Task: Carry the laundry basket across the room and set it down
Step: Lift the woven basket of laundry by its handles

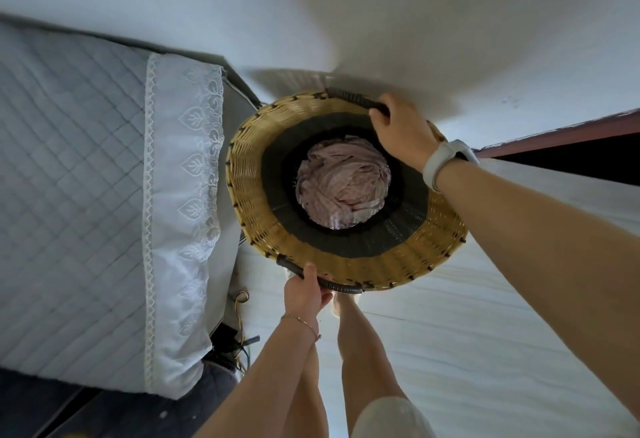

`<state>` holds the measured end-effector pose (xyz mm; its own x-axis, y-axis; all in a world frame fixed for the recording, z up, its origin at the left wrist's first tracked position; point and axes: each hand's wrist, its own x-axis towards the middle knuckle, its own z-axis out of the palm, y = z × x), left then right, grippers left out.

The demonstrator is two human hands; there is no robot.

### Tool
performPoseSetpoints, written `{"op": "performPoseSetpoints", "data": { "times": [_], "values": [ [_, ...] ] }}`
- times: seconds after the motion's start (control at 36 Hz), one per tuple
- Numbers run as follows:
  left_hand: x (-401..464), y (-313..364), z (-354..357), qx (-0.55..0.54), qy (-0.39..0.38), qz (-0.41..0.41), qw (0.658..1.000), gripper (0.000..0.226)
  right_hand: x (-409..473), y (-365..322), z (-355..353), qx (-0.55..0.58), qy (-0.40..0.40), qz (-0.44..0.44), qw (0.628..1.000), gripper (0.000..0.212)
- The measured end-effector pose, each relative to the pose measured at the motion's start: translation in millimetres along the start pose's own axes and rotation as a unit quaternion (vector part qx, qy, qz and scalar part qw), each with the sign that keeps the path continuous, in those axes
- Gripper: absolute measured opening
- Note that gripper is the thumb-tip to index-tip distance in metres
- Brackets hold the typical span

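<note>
A round wicker laundry basket (pixel 256 195), tan with a dark inner band, fills the middle of the view, seen from above. Crumpled pale pink cloth (pixel 343 183) lies at its bottom. My left hand (pixel 306 294) is closed around the dark near handle (pixel 343 288) at the rim closest to me. My right hand (pixel 401 131), with a white watch on the wrist, grips the dark far handle (pixel 353 96) on the opposite rim. Whether the basket rests on the floor or hangs just above it, I cannot tell.
A bed (pixel 79 195) with a grey quilted cover and a lace-edged white sheet runs along the left, close to the basket. Cables (pixel 242 344) lie by the bed's corner. White walls stand behind; a dark doorway with a red frame (pixel 561 132) opens at right. My bare legs are below.
</note>
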<state>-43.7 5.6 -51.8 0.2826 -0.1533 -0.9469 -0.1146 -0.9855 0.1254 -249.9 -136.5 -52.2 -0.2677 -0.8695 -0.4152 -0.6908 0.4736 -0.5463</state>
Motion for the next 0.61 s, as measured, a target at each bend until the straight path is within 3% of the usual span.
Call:
{"op": "performPoseSetpoints", "data": {
  "times": [0.14,0.22,0.31,0.44,0.61],
  "values": [
    [-12,6,-6,-0.018,0.044,0.001,0.999,0.034,-37,7,-12,0.052,0.022,0.02,0.998,0.031],
    [-15,6,-23,0.026,0.095,0.099,0.99,0.035,-64,16,-25,0.093,0.052,0.053,0.993,0.03],
    [-25,14,-42,0.078,0.134,0.223,0.962,0.035,-94,28,-35,0.129,0.073,0.107,0.983,0.029],
    [-65,54,-62,0.124,0.194,0.356,0.906,0.04,-148,34,-49,0.174,0.125,0.194,0.957,0.022],
    [-118,86,-65,0.176,0.178,0.468,0.848,0.046,-222,21,-71,0.302,0.218,0.289,0.882,0.029]
  ]
}}
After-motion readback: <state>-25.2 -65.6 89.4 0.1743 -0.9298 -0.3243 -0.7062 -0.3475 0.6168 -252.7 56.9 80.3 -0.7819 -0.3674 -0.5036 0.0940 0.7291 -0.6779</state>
